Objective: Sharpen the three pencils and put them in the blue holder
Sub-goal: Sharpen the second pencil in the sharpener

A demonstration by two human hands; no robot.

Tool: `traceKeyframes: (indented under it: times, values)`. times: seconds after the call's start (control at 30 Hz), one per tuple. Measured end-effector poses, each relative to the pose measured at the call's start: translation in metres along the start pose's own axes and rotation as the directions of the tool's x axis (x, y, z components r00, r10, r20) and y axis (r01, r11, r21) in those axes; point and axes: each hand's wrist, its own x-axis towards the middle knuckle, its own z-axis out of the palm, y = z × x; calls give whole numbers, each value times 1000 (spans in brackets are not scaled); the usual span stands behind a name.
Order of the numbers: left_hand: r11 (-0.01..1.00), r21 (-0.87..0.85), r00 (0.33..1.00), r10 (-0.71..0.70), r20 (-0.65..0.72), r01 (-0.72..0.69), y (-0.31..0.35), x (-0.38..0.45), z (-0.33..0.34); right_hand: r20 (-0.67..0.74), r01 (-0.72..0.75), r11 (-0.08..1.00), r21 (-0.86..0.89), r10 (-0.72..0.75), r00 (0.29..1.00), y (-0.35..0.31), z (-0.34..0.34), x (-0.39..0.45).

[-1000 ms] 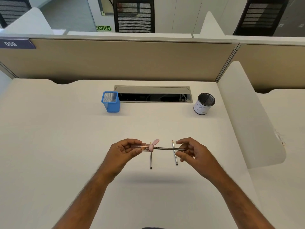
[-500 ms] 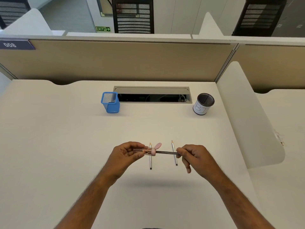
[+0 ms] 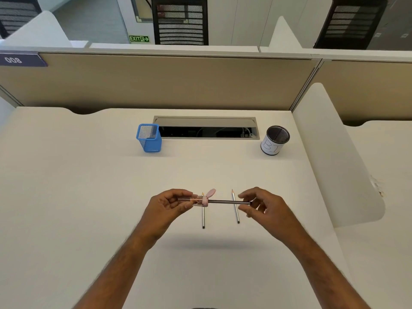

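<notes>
In the upper left of the frame I saw a purple number plate [image 3: 21,60] fixed to the beige partition wall [image 3: 167,83]. Below it, left of centre, the blue square mesh holder [image 3: 149,138] stood upright on the pale desk [image 3: 66,197], just beside the left end of the grey cable slot [image 3: 206,127].

Lower, near the middle of the frame, my left hand [image 3: 166,207] was curled round the clear tube-shaped sharpener with a pink cap [image 3: 197,200], pinching it between thumb and fingers above the desk. A dark pencil held level [image 3: 229,202] ran from the pink cap toward the right. Under it two more pencils lay flat on the desk, points away from me: the left desk pencil [image 3: 203,217] below the sharpener and the right desk pencil [image 3: 235,208] crossing beneath the level one.

My right hand [image 3: 266,208] met the level pencil's right end; the thumb and fingertips sat about it, loosely curved, and I could not tell whether they truly gripped it.

Toward the upper right stood the round black mesh cup with a white paper label [image 3: 274,140], well apart from the blue holder, near the white side divider [image 3: 334,163].
</notes>
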Motion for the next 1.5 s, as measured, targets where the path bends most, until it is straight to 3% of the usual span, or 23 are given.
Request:
traceKeyframes:
  times: [0.2, 0.43, 0.53, 0.67, 0.93, 1.1, 1.27, 1.4, 1.5]
  values:
    - [1000, -13, 1000, -2, -2, 2, 0, 1, 0, -46, 58, 998, 17, -57, 997, -2, 2, 1]
    - [1000, 8, 1000, 0, 20, 0, -3, 2, -5, 132, -96, 988, 124, 80, 988, -7, 2, 4]
    - [1000, 4, 1000, -7, 25, 7, -5, 2, -5, 148, -115, 981, 155, 92, 985, -6, 4, 3]
    - [1000, 3, 1000, -15, 20, 15, -4, 1, -4, 130, -92, 977, 193, 67, 989, -7, 2, 2]
    - [999, -37, 1000, -3, 9, 3, 0, 4, -4, -27, 64, 998, -25, -65, 998, -2, -1, -1]
    - [1000, -1, 1000, 7, 11, -7, 5, 8, -4, -43, 78, 997, 0, -78, 996, 1, -1, 2]
    - [999, 40, 1000, 12, 23, -13, 7, 8, -6, 21, 45, 997, 55, -46, 999, 0, 2, 4]
    - [997, 69, 998, 11, 61, -15, 6, 7, -5, 181, -104, 992, 72, 89, 979, 2, -1, 4]
    - [997, 73, 998, 8, 58, -12, 4, 5, -7, 199, -125, 989, 82, 106, 974, 2, -1, 4]
